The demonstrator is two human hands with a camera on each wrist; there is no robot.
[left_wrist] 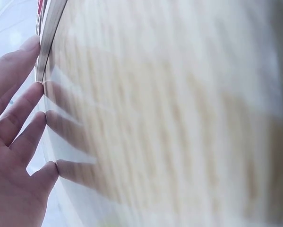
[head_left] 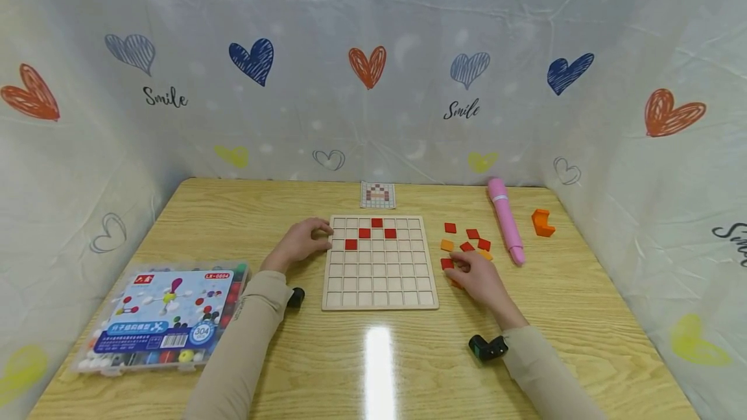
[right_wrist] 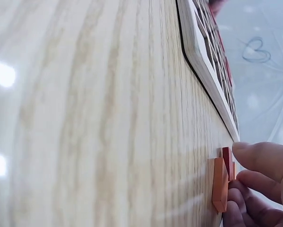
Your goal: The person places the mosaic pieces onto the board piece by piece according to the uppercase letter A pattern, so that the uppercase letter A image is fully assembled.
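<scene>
A square wooden grid board point(head_left: 327, 277) lies flat, with several red tiles in its upper cells, one a red tile point(head_left: 377, 222) in the top row. My left hand point(head_left: 300, 240) rests at its left edge; in the left wrist view the fingertips point(left_wrist: 35, 92) meet the board's side and the table. To the right of the board, my right hand point(head_left: 480, 277) pinches a red tile point(head_left: 447, 264) at the near side of a loose group, thumb and forefinger at its edges. An orange tile point(right_wrist: 220, 184) stands out just beside that red tile in the right wrist view.
More loose tiles, such as an orange tile point(head_left: 447, 245), surround the right fingers. A small pattern card point(head_left: 378, 194) lies behind the board. Farther right are a pink tapered stick point(head_left: 506, 222) and an orange angled piece point(head_left: 543, 223). A molecular model kit box point(head_left: 169, 310) sits left.
</scene>
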